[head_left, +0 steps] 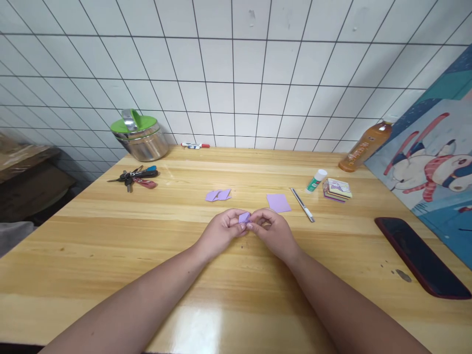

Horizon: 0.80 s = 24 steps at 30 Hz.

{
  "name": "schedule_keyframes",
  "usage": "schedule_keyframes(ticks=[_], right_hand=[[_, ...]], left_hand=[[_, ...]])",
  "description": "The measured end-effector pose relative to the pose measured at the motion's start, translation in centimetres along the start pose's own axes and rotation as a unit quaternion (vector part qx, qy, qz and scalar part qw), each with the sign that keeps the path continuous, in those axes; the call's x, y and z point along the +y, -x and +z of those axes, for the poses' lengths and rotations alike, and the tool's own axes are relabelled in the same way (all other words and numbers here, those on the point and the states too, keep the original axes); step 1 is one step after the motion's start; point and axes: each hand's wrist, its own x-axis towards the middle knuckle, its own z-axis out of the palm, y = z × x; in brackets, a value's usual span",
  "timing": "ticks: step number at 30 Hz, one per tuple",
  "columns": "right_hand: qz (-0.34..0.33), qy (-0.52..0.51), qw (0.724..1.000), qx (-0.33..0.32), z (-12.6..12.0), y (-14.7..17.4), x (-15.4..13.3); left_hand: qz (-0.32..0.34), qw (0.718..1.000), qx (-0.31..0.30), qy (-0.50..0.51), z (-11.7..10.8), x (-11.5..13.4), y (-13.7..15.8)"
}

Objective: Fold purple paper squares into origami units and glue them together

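Between my two hands is a small piece of folded purple paper (244,218), pinched just above the table. My left hand (224,227) grips its left side with thumb and fingers. On the right edge, the thumb and fingertips of my right hand (271,228) close on the same paper. Just beyond my hands, to the left, lie folded purple paper pieces (218,195), side by side. A flat purple paper square (279,202) rests past my right hand. Near it lies a slim white and grey utility knife (302,204).
Toward the right stand a glue stick (316,181), a stack of coloured paper (337,190) and a drink bottle (365,146). A phone (422,258) lies at the right edge. Keys (136,177), a lidded steel pot (142,140) and markers (195,146) sit toward the back.
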Motion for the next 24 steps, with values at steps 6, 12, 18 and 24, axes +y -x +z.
schedule_keyframes(ticks=[6,12,18,24], right_hand=[[0.035,-0.094,0.995,0.011,0.27,0.11,-0.45],[0.069,-0.227,0.971,0.014,0.50,0.06,-0.54],[0.084,-0.236,0.968,-0.006,0.52,0.08,-0.47],[0.077,-0.186,0.979,0.002,0.39,-0.05,-0.13]], left_hand=[[0.007,1.000,0.016,-0.020,0.38,-0.16,0.17],[-0.012,1.000,0.017,-0.022,0.37,-0.20,0.30],[-0.009,1.000,0.007,-0.026,0.10,-0.34,0.21],[-0.018,0.997,0.021,-0.070,0.23,0.15,0.41]])
